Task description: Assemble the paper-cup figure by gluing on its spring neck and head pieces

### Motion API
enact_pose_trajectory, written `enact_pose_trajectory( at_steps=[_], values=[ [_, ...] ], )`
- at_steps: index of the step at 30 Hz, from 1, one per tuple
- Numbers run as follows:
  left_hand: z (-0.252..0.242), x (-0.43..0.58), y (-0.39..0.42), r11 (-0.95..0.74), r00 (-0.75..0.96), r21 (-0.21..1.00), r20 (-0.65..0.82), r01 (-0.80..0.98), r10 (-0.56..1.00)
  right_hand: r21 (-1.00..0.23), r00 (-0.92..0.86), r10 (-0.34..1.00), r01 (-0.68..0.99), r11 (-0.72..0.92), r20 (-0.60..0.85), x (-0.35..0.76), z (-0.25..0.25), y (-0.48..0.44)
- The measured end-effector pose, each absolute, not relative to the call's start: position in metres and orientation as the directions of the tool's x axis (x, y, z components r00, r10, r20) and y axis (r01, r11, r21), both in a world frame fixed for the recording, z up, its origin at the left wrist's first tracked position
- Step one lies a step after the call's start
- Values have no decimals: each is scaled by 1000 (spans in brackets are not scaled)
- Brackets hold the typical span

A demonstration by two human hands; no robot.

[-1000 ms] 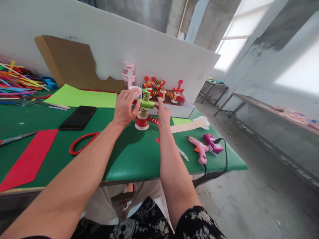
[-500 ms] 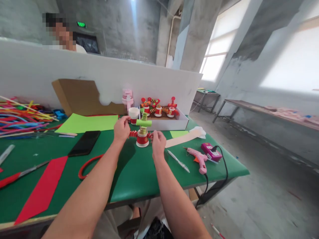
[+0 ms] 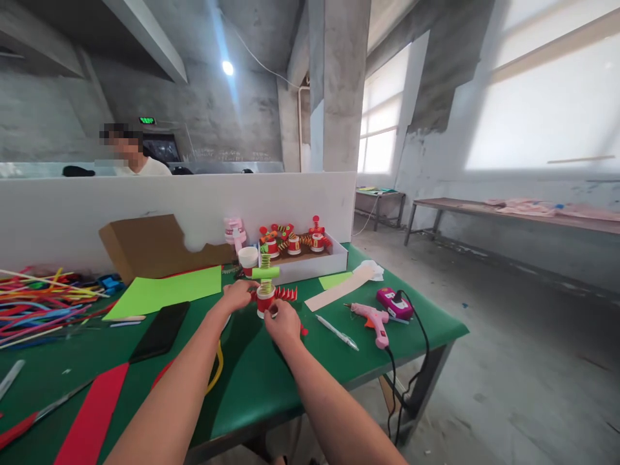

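A small paper cup figure (image 3: 264, 302) stands on the green table, wrapped in red, with accordion-folded paper arms and a green folded neck. Across its neck lies a rolled light-green paper tube (image 3: 265, 273). My left hand (image 3: 236, 296) is closed at the figure's left side, its fingertips on the red folded arm there. Low on the cup's front right, my right hand (image 3: 285, 319) is pinched against it, partly covering the cup. The right red folded arm (image 3: 286, 294) sticks out freely above my right hand.
Behind the figure are a white box (image 3: 310, 266) of similar figures and a white cup (image 3: 248, 258). To the right lie a pen (image 3: 338, 332) and a pink glue gun (image 3: 372, 321) with a cord. At left are a phone (image 3: 161, 330), scissors (image 3: 46, 411) and red paper (image 3: 92, 413).
The view has tilted up. My right hand has gone from the figure's right folded arm to the cup's lower front, leaving that arm uncovered. My left hand stays at the left arm.
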State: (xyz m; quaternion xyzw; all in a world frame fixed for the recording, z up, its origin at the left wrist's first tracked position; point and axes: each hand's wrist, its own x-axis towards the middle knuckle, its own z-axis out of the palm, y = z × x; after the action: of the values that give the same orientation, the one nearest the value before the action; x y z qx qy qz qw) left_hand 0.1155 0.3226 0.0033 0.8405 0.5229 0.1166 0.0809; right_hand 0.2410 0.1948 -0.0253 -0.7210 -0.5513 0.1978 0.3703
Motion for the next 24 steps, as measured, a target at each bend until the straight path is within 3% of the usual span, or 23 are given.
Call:
enact_pose_trajectory(
  at_steps=[12,24],
  values=[
    [20,111,301,-374,397,343,4,862,918,-745,358,928,646,-166,104,246,-22,194],
    [22,108,285,-316,447,703,-3,637,894,-827,434,896,534,-175,91,256,-23,201]
  ],
)
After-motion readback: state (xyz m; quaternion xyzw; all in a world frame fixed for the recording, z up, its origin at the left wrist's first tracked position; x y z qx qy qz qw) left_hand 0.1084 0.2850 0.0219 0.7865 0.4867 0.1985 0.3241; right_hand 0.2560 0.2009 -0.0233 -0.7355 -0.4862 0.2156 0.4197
